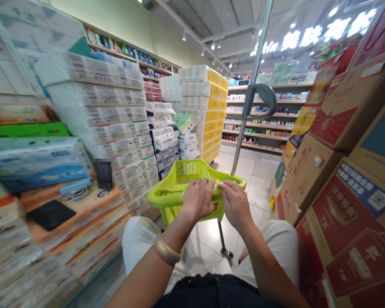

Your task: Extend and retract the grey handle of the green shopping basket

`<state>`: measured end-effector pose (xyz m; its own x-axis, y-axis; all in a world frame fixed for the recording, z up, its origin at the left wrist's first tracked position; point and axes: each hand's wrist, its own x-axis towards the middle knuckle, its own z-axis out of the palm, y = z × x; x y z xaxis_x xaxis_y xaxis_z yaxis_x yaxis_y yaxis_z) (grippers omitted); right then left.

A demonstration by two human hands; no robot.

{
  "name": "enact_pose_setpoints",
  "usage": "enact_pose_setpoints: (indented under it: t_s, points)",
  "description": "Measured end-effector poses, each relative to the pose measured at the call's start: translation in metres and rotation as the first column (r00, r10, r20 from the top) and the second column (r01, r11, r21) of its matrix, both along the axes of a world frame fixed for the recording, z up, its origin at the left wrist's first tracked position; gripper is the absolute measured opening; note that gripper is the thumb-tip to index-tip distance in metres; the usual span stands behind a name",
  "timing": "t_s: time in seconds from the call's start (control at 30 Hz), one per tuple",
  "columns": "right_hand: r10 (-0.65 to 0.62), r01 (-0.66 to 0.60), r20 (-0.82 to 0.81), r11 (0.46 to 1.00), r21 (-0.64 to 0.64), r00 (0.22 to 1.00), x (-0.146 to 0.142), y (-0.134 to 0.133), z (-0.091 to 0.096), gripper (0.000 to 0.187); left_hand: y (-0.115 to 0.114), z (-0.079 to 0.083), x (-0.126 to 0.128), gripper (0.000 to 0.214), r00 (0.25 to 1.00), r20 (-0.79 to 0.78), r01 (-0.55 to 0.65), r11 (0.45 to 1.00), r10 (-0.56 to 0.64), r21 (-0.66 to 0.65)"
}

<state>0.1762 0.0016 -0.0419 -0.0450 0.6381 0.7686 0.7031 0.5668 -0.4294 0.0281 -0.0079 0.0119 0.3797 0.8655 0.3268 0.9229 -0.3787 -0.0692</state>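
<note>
A lime-green plastic shopping basket (170, 197) with holes in its far wall is in front of my lap, between my knees. My left hand (199, 197) lies over its near rim, fingers forward and thumb on the near side. Close to its right, my right hand (235, 201) has its fingers bent over the same rim. The fingertips of both hands nearly meet at the rim; whether something small is between them I cannot make out. A metal pole (240, 141) with a grey loop handle (259, 102) rises beside the basket, leaning to the right at its top.
Wrapped tissue packs (115, 111) are stacked high on the left. A black flat object (51, 214) lies on orange packs (99, 203). Yellow-and-white packs (208, 111) stand ahead, before stocked shelves (259, 111). Cardboard cartons (340, 107) line the right side of the tiled floor (259, 188).
</note>
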Motion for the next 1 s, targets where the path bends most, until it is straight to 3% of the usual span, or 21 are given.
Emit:
enact_pose_setpoints:
  t_s: [0.13,0.33,0.53,0.77,1.0]
  points:
    - [-0.006,0.006,-0.002,1.0,-0.007,1.0,0.001,0.0,0.001,0.031,-0.001,-0.004,-0.005,0.066,1.0,0.003,0.016,0.999,-0.016,0.045]
    - [-0.177,0.176,-0.07,0.984,-0.02,0.982,0.009,0.004,0.001,0.029,-0.003,-0.002,-0.013,0.068,1.0,0.005,0.025,0.999,-0.025,0.04]
    - [0.032,-0.032,0.031,0.999,-0.011,0.999,-0.016,-0.005,0.001,0.032,-0.005,-0.005,-0.017,0.062,0.999,0.021,0.032,0.998,-0.033,0.057]
    - [-0.223,0.22,-0.069,0.974,-0.043,0.972,0.011,0.002,-0.002,0.03,-0.009,-0.006,-0.028,0.066,0.999,0.034,0.023,0.997,-0.026,0.071]
    - [0.005,-0.006,0.04,1.0,0.015,0.999,-0.016,-0.01,0.0,0.031,-0.014,-0.005,-0.028,0.062,0.999,0.018,0.026,0.996,-0.028,0.089]
